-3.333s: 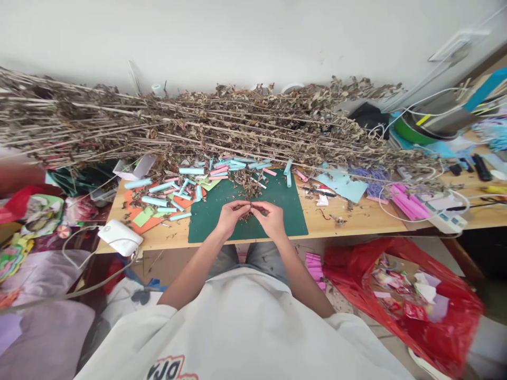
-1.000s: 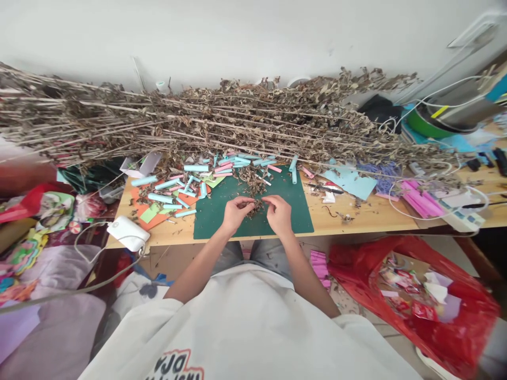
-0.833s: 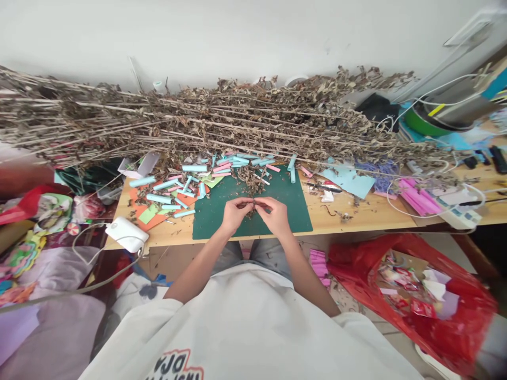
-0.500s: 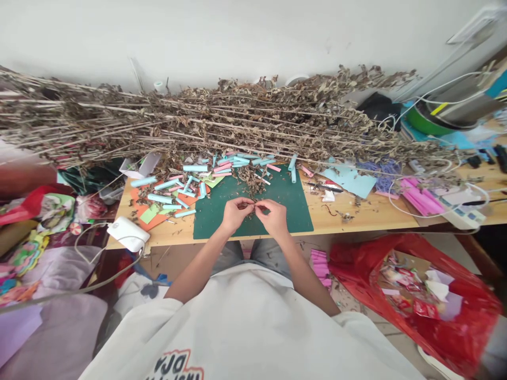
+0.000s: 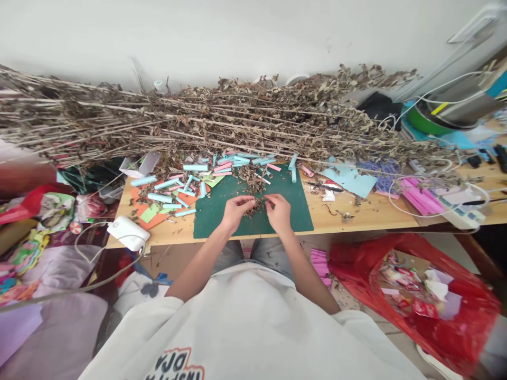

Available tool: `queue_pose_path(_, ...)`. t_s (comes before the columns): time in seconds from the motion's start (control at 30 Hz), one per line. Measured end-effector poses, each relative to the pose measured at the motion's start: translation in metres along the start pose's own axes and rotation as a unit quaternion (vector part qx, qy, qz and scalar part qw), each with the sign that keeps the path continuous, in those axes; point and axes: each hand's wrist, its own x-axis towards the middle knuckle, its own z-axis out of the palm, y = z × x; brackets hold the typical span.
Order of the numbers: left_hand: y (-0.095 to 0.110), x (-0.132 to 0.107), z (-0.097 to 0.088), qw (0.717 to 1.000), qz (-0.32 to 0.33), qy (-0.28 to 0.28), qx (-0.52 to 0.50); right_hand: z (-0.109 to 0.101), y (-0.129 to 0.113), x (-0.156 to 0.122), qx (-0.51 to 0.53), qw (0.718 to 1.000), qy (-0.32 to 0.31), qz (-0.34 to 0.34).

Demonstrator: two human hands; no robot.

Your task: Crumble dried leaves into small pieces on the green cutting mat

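Over the green cutting mat (image 5: pixel 214 224), my left hand (image 5: pixel 236 212) is closed in a pinch, its fingertips at the left side of a small heap of crumbled dried leaves (image 5: pixel 258 205). Whatever lies between those fingers is too small to make out. On the heap's right side is my right hand (image 5: pixel 279 214), thumb and fingertips curled close together, with any bit they hold hidden. A gap separates the two hands. Just beyond them, a larger clump of dried leaves (image 5: pixel 250 177) lies on the mat, beside small rolled paper tubes, blue (image 5: pixel 195 168) and pink (image 5: pixel 273 167).
A long bundle of dried stalks (image 5: pixel 222 116) spans the back of the wooden table (image 5: pixel 380 208). A white power bank (image 5: pixel 127 233) with a cable sits at the left edge. Light-blue paper (image 5: pixel 352 179) lies right of the mat. A red plastic bag (image 5: pixel 356 264) stands below right.
My hands, fingertips together before, have come apart. My right hand has moved slightly right, exposing the crumbled leaves between them. My left hand has barely moved.
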Motion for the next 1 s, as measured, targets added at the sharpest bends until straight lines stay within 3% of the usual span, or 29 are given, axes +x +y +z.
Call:
queue_pose_path(0.3,-0.002,-0.001,0.004,1.0,0.01,-0.003,0.024,-0.007,-0.028,-0.007,0.127,0.989,-0.067,-0.015)
queue_pose_path(0.4,0.0,-0.002,0.005,1.0,0.003,-0.004,0.029,-0.006,-0.025,-0.007,0.089,0.994,-0.052,-0.042)
queue_pose_path(0.5,0.004,-0.002,0.002,0.999,0.009,-0.008,0.046,-0.006,-0.022,-0.007,0.038,0.992,-0.042,-0.112)
queue_pose_path(0.67,0.004,-0.001,-0.002,0.996,0.007,-0.037,0.077,-0.006,-0.022,-0.01,-0.032,0.982,-0.062,-0.177)
queue_pose_path(0.8,-0.001,0.0,0.002,0.993,0.042,-0.013,0.108,0.003,-0.027,-0.015,-0.023,0.993,-0.023,-0.112)
queue_pose_path(0.87,-0.002,0.0,0.004,0.994,0.05,-0.003,0.094,0.009,-0.027,-0.015,0.053,0.998,0.018,-0.026)
queue_pose_path(0.93,-0.001,-0.001,0.005,0.998,0.04,-0.001,0.051,0.011,-0.023,-0.013,0.139,0.986,0.058,0.071)
queue_pose_path(1.0,0.0,0.0,0.004,1.0,0.022,0.001,0.01,0.01,-0.016,-0.009,0.187,0.971,0.077,0.127)
